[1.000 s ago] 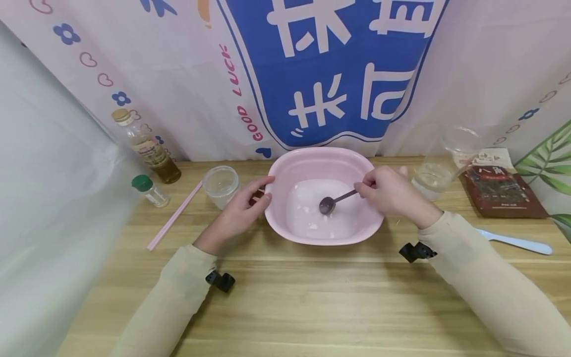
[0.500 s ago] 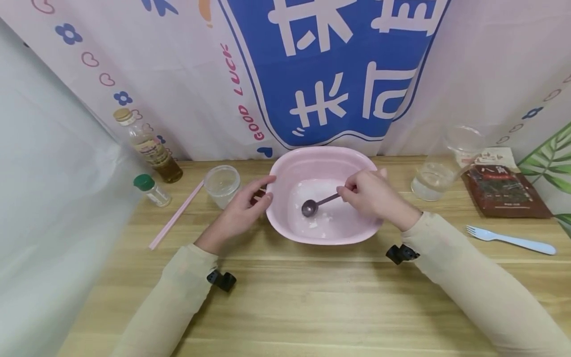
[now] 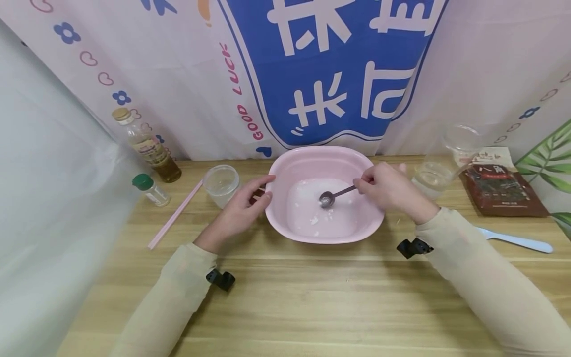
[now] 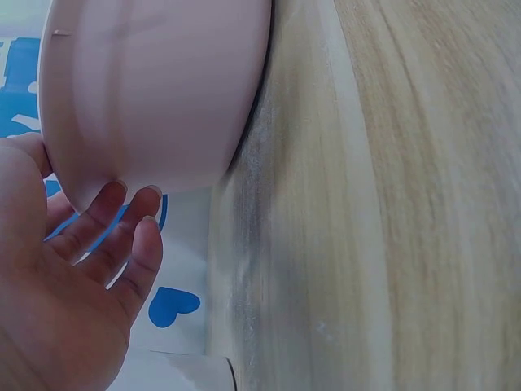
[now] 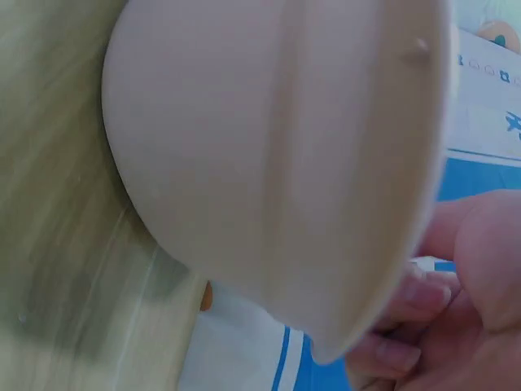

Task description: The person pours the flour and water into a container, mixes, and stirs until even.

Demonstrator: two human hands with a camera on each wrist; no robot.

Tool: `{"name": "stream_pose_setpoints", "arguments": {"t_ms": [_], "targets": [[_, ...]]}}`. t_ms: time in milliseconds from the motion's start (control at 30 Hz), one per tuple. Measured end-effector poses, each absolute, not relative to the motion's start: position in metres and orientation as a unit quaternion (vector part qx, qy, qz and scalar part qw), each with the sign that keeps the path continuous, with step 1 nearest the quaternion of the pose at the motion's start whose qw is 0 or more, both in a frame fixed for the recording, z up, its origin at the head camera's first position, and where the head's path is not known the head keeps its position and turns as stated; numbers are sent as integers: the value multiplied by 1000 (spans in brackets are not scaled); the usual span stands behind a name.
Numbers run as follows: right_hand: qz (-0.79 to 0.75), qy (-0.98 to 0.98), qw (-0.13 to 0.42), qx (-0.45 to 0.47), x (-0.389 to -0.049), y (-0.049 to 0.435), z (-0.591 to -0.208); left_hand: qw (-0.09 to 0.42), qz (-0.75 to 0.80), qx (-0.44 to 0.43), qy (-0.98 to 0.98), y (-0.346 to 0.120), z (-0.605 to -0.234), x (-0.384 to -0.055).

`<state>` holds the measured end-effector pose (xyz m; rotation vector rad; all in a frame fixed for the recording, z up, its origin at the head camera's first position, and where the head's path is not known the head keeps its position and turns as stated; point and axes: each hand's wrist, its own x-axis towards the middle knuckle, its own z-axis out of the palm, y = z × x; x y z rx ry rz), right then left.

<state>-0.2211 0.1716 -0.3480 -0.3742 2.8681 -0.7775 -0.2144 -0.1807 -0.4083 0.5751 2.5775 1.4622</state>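
A pink plastic basin (image 3: 323, 237) stands on the wooden table, with white liquid and small white bits at its bottom. At its left end my left hand (image 3: 238, 210) holds the rim. In the left wrist view the fingers (image 4: 106, 232) of that hand touch the basin's outer wall. Above the basin's right side, my right hand (image 3: 390, 188) pinches the handle of a dark measuring spoon (image 3: 327, 199). The spoon's bowl is low inside the basin, near its middle. In the right wrist view the basin's wall (image 5: 244, 147) hides the spoon.
Left of the basin are a clear cup (image 3: 221, 183), pink chopsticks (image 3: 176, 214), a green-capped shaker (image 3: 151, 190) and an oil bottle (image 3: 153, 153). To the right stand a clear jug with liquid (image 3: 432, 176), a brown spice packet (image 3: 501, 191) and a blue fork (image 3: 519, 242).
My right hand moved the spoon left through the basin, then back right to the middle. The left hand has stayed on the rim.
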Motion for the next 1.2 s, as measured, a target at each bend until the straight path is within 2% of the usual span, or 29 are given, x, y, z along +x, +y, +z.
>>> {"name": "stream_pose_setpoints", "arguments": {"t_ms": [100, 300, 500, 633, 933, 1200], "targets": [[-268, 950, 77, -140, -221, 167, -351, 61, 484, 192, 852, -181, -409, -214], [-286, 942, 49, -170, -215, 168, -346, 60, 483, 192, 852, -181, -409, -215], [-302, 928, 86, -200, -206, 173, -346, 59, 479, 190, 855, -181, -408, -216], [-287, 932, 104, -196, -203, 172, -352, 63, 478, 186, 856, -181, -408, -215], [-247, 956, 59, -147, -210, 181, -350, 63, 481, 185, 855, -181, -409, -215], [-261, 947, 83, -165, -213, 170, -352, 61, 480, 187, 855, -181, -410, -215]]}}
